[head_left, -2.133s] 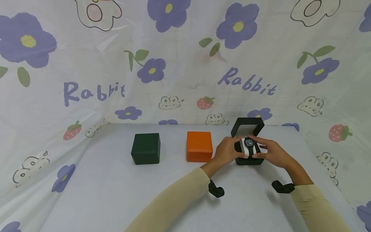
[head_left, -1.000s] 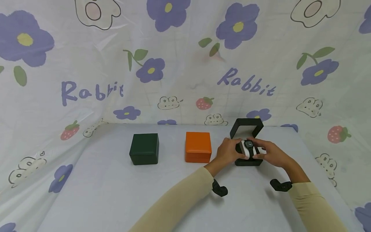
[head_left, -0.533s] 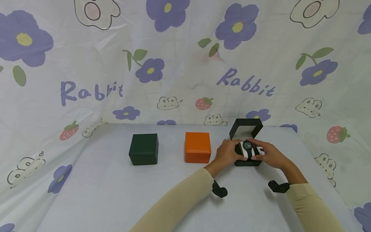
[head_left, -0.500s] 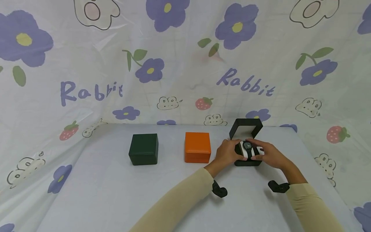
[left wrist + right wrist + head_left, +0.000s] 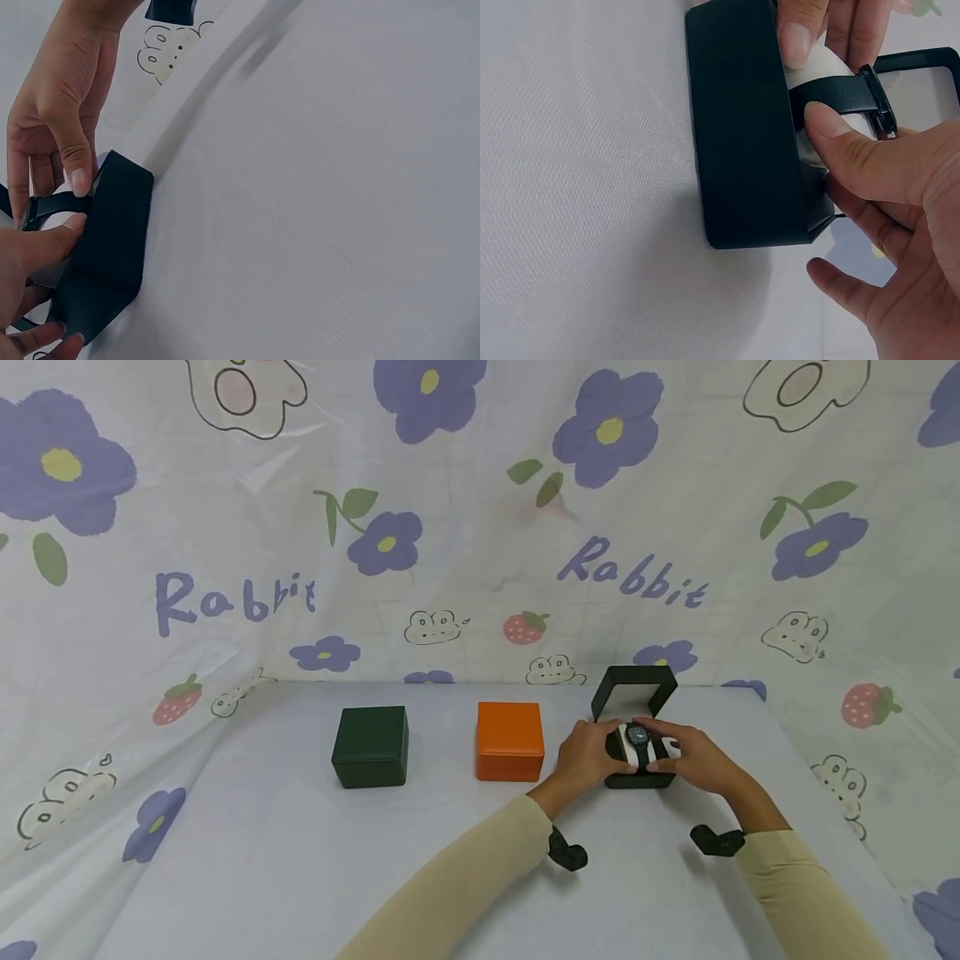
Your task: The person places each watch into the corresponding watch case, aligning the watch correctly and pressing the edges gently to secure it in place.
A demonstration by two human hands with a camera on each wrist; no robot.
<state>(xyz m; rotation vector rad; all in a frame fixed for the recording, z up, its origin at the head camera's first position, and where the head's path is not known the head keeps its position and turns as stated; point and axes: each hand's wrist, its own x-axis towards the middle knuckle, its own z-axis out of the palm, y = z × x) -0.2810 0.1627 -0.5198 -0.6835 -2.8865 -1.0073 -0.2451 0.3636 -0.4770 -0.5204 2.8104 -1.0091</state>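
A black wristwatch is strapped round a white cushion inside a black watch box, whose lid stands raised at the back. My left hand holds the cushion from the left, its thumb pressing the white side beside the strap. From the right, my right hand grips the same bundle, with the thumb on the watch strap in the right wrist view. The box's front wall hides the cushion's lower part in the left wrist view.
An orange box, lid down, stands left of the black one. Farther left is a closed dark green box. All rest on a white-covered table. A patterned cloth with flowers hangs behind.
The watch and cushion sit slightly lower in the black box than about two seconds ago. Both hands keep their hold and barely shift. The green and orange boxes stay put.
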